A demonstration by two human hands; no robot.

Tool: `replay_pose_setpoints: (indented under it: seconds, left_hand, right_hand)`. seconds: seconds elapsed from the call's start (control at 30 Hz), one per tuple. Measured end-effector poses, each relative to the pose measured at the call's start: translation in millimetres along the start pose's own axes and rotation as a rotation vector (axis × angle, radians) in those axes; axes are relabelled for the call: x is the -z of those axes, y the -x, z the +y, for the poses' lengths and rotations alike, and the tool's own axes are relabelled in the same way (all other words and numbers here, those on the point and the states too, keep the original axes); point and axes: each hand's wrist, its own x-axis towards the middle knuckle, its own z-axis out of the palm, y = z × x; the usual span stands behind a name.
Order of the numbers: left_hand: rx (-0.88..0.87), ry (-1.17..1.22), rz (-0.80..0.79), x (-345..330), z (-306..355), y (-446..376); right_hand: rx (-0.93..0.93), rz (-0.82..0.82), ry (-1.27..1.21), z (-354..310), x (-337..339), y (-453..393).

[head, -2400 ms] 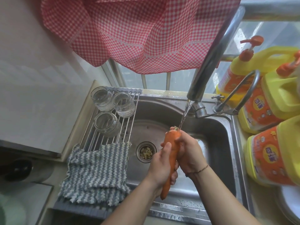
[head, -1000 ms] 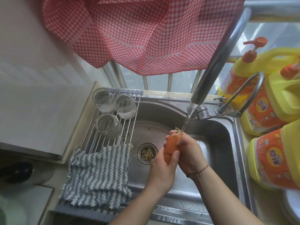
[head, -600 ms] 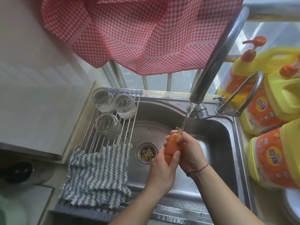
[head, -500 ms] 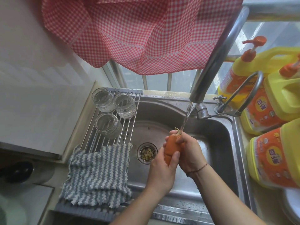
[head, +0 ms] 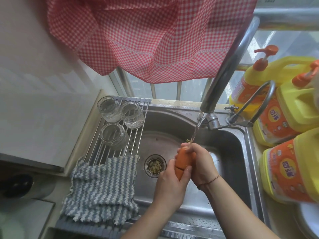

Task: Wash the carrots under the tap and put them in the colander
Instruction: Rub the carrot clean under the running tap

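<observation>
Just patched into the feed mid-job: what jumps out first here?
An orange carrot, gripped by both the left hand and right hand, sits under a thin stream from the curved steel tap over the stainless sink. A red-and-white checked curtain hangs above; yellow detergent jugs crowd the right edge.

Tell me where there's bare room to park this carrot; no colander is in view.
Free: the sink floor behind the hands, between drain and right wall. Crowded: the rack holds jars and cloth; detergent bottles fill the right.
</observation>
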Motion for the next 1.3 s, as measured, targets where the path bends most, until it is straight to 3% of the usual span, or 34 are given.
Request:
replay_pose_setpoints:
  seconds: [0.57, 1.07, 1.3]
  left_hand:
    - [-0.027, -0.122, -0.016, 8, 5, 2]
    - [-0.099, -0.207, 0.027, 15, 2, 2]
    - [-0.127, -0.239, 0.06, 16, 3, 6]
  right_hand:
    - [0.017, 0.026, -0.009, 0, -3, 3]
    - [0.005, -0.05, -0.068, 1, -3, 0]
    - [0.049, -0.166, -0.121, 0, 0, 4]
